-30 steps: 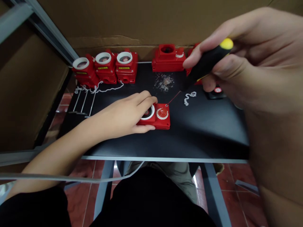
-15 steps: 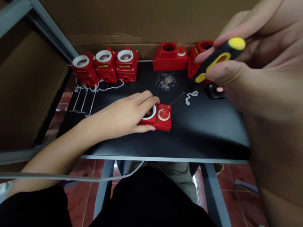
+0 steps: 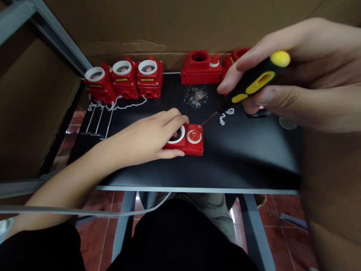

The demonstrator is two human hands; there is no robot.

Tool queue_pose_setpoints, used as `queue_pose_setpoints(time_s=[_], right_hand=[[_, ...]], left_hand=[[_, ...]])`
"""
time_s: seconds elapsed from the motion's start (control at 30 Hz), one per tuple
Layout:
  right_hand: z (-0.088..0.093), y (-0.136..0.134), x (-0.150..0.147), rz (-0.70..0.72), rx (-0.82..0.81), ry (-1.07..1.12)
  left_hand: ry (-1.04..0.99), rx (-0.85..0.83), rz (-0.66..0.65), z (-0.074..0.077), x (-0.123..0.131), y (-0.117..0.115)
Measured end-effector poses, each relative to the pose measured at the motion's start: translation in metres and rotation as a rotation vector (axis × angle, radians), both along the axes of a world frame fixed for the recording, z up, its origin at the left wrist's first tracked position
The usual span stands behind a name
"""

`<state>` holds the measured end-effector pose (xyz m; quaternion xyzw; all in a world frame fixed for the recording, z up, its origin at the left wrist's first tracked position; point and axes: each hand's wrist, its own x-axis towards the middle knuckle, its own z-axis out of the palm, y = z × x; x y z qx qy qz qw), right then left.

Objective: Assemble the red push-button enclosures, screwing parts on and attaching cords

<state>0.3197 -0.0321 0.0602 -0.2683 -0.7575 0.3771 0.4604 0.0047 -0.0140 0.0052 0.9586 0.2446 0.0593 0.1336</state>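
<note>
My left hand [image 3: 166, 135] is wrapped over a red box [image 3: 194, 148] lying on the black tabletop, its fingers partly covering a white-ringed round window. Beside the window, a red dome button [image 3: 194, 136] with a pale ring shows uncovered. In my right hand [image 3: 270, 79] is a screwdriver [image 3: 258, 81] with a black and yellow handle, pinched between thumb and fingers. Its thin shaft slants down to the left, and the tip meets a screw [image 3: 200, 126] at the box's upper right corner.
Several similar red boxes [image 3: 150, 84] stand along the back. White cord [image 3: 129, 106] and thin metal rods [image 3: 97, 122] lie at left. Pale crumbs [image 3: 197, 96] and a cord scrap [image 3: 222, 119] lie behind the box. A grey cable [image 3: 113, 213] crosses in front.
My right hand has shifted its fingers around the screwdriver handle, and the handle has turned slightly. The tip stays at the same corner screw. My left hand keeps its hold on the red box.
</note>
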Motion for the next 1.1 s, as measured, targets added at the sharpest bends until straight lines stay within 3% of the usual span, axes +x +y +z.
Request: queue_pose_setpoints(time_s=[0.1,0.33,0.83,1.1], right_hand=[[0.005,0.001,0.001,0.022,-0.033,-0.019],[0.006,-0.006,-0.009,-0.152,-0.111,0.084],[0.004,-0.019,-0.021,-0.33,-0.092,0.027],[-0.01,-0.014,-0.012,-0.361,0.066,-0.006]], left_hand=[[0.003,0.009,-0.002,0.0,0.001,0.0],[0.006,0.025,-0.013,0.001,0.0,-0.001],[0.015,0.051,-0.005,-0.001,-0.002,-0.001],[0.024,0.064,-0.007,-0.001,0.001,-0.002]])
